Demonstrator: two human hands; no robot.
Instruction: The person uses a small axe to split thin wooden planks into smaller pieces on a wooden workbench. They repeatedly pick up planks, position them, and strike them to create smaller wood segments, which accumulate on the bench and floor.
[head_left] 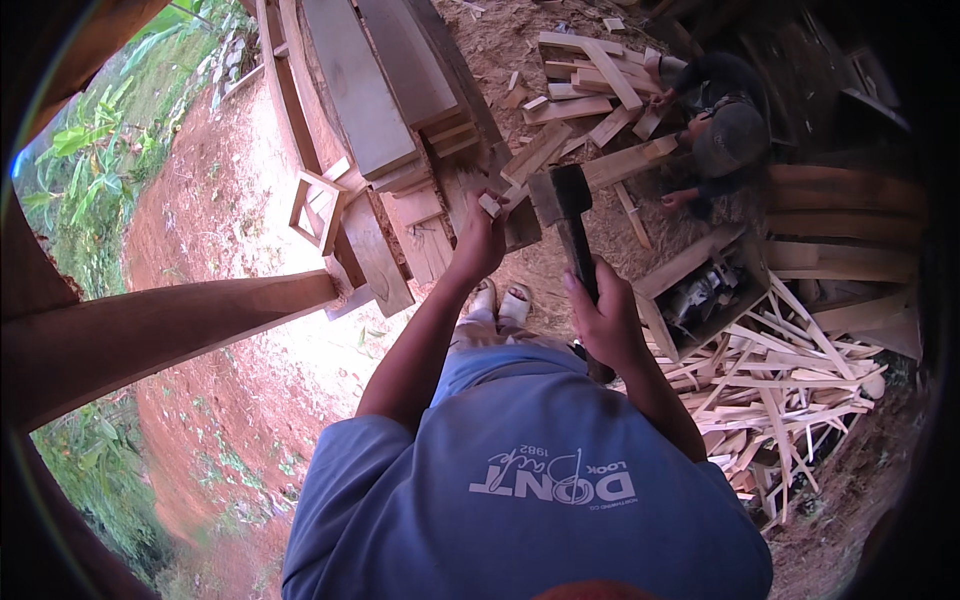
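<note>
A: Setting, largest first. Stack of long planks (365, 85) running away from the person, upper middle. Heavy beam (170, 325) crossing from the left edge. Scatter of pale offcuts (780, 385) on the ground, lower right, and a wooden crate (700, 295) beside them. A second person (725, 125) crouches at upper right among short boards; their hands are not ours.

B: And the tool?

A: Hatchet (568, 215). Dark head up at the top, handle running down and slightly right into the right hand (605, 320). Long axis near vertical in the view, head pointing away from the body.

B: Right hand state?

A: Fingers wrapped round the lower handle, closed fist grip. Thumb side faces left.

B: Left hand?

A: Left hand (480, 240) reaches forward, arm extended. Its fingertips pinch a small pale wood block (490, 205), held at the near end of the plank stack.

B: The relation that counts?

A: Block lies just left of the hatchet head, at about the same height in the view, near but not touching. The left hand has the block; the right hand is well below it, down the handle. So the head, not the right hand, is the part close to the block. Whether the block rests on a plank or is held free, I cannot tell.

B: Smallest items?

A: Feet in pale sandals (503, 300) between the two forearms.
</note>
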